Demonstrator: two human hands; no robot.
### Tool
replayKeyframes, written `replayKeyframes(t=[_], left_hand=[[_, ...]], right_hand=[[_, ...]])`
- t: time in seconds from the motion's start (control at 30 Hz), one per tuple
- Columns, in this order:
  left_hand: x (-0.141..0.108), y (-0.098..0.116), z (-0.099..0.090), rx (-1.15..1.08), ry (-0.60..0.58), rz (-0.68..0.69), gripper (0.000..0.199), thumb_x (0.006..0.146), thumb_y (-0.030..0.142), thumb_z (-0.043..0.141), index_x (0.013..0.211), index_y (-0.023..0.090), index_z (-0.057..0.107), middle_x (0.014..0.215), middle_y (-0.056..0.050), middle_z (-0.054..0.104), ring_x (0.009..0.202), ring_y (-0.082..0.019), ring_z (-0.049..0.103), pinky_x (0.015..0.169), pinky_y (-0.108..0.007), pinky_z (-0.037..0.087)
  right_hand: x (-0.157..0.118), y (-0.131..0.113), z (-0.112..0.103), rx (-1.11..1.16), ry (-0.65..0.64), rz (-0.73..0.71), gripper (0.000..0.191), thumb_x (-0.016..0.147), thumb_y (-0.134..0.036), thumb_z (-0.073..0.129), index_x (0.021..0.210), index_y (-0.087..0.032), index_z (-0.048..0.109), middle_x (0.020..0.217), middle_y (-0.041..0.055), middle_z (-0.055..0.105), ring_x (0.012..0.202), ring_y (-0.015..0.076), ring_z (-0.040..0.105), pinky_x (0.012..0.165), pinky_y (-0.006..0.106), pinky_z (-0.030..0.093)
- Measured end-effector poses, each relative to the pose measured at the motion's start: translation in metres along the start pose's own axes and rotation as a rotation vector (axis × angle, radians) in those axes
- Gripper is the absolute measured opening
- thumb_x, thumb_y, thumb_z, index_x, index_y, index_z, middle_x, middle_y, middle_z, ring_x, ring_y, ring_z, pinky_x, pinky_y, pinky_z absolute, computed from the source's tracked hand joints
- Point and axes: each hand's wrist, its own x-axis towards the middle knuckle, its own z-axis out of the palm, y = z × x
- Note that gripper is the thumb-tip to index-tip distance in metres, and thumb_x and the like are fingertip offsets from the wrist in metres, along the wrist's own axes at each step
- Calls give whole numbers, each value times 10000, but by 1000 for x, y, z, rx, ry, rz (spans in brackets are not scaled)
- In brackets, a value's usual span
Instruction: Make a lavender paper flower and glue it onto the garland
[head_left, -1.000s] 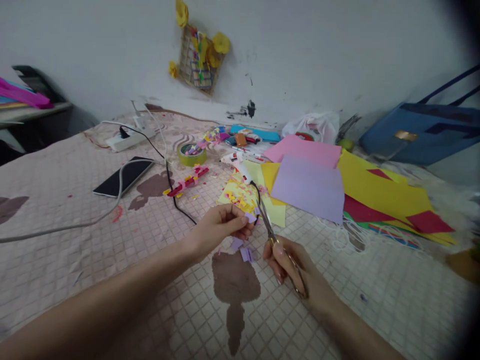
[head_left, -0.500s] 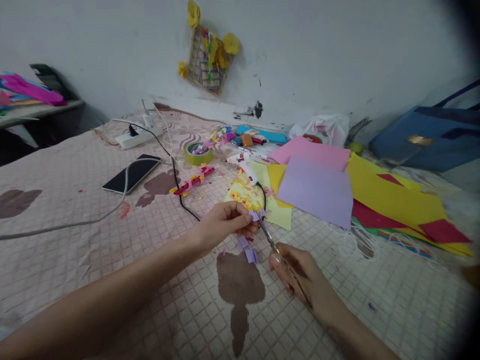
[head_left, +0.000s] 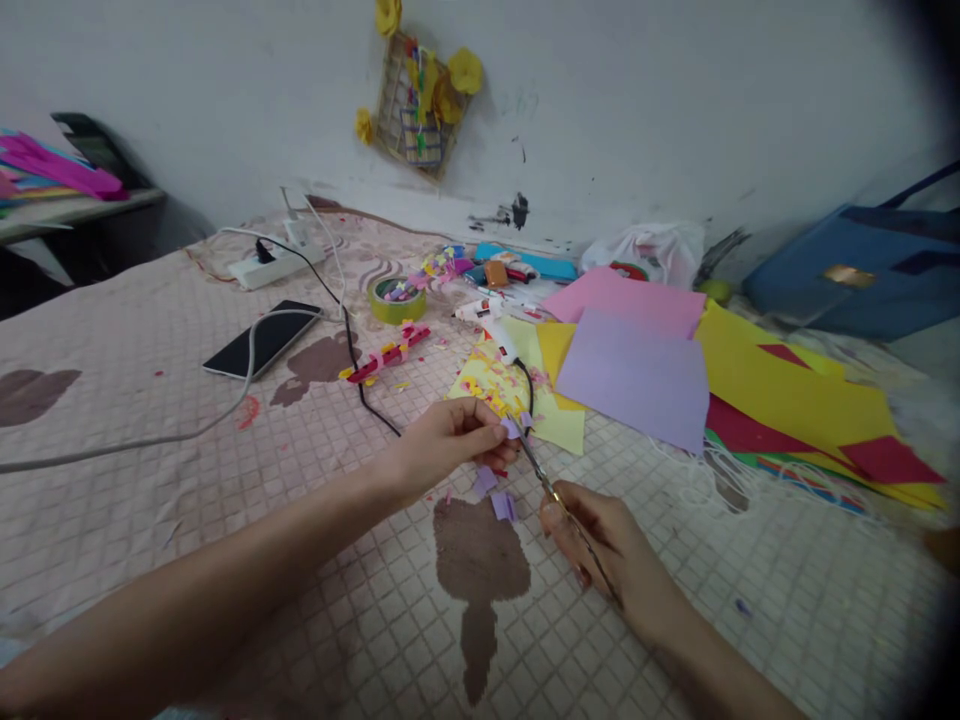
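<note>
Between the thumb and fingers of my left hand [head_left: 465,440] is a small piece of purple paper [head_left: 511,428]. My right hand [head_left: 596,535] grips a pair of scissors [head_left: 541,478], whose blades reach up to that purple piece. Loose purple scraps [head_left: 504,506] lie on the cloth just below my left hand. Beyond my hands, yellow and pink bits are scattered over a pale yellow sheet [head_left: 566,428]. A white glue gun [head_left: 498,338] rests at the far edge of that sheet.
Purple [head_left: 634,380] and yellow sheets [head_left: 795,400] spread out on the right, beside tangled white string [head_left: 712,485]. To the left lie a red decorated clip [head_left: 386,356], a roll of tape [head_left: 397,303], a phone [head_left: 262,340], a power strip [head_left: 277,265] and cables. A blue bag [head_left: 862,280] stands far right.
My hands hold nearly the same pose, with the scissors still at the purple piece. The camera view has shifted slightly.
</note>
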Motion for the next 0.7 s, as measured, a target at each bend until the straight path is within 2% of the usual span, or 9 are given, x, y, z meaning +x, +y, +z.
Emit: replayKeyframes(t=[0.2,0.5,0.7], left_hand=[[-2,-1,2,-62,3,-19,148,773,239,608,773,104,544,783,-63,654,689,-116,619,685,-273,487],[-3,1,4,-65,-6,-14,163,763,246,623,754,102,549,758,-51,644,667,-102,611,653,-239,477],[-2,-1,3,-72,8,-8,187,746,267,641,751,109,540,742,-43,646,667,-107,612,676,-267,485]], right_hand=[[-1,-3,0,11,19,-9,450,818,-584,396,571,-210,358,463,-60,343,439,97,322,410,221,249],[-1,2,0,-4,-3,-12,430,831,-565,393,597,-205,375,496,-60,329,435,91,330,404,213,253],[-1,5,0,-9,-17,-11,398,844,-525,411,612,-203,381,496,-62,336,435,89,327,397,204,248]])
